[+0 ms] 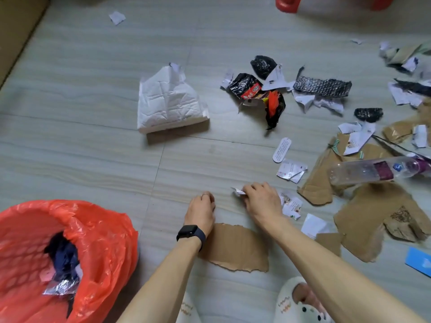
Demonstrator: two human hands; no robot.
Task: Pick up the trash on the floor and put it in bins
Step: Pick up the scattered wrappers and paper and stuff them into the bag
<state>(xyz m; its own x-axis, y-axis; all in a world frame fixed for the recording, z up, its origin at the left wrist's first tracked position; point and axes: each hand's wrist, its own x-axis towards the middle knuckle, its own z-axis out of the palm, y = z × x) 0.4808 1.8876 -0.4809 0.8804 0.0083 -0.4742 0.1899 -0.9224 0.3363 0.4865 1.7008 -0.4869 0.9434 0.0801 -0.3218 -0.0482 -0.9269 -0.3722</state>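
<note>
Trash is strewn over the grey floor. My right hand [262, 201] pinches a small white paper scrap [239, 191] low over the floor. My left hand [201, 210], with a ring and a dark watch, hovers beside it with fingers curled and holds nothing that I can see. A torn cardboard piece [235, 248] lies under my forearms. The bin with an orange liner [98, 238] stands at the lower left with dark and silver trash inside. More printed paper scraps [291, 207] lie just right of my right hand.
A white paper bag [168, 101] lies mid-floor. Black and red wrappers [258, 94], bubble wrap [323, 87], a clear plastic bottle [377, 171] and large cardboard pieces [373, 215] spread to the right. A blue card [418, 261] is near the right edge. My slippers [300, 304] are at the bottom.
</note>
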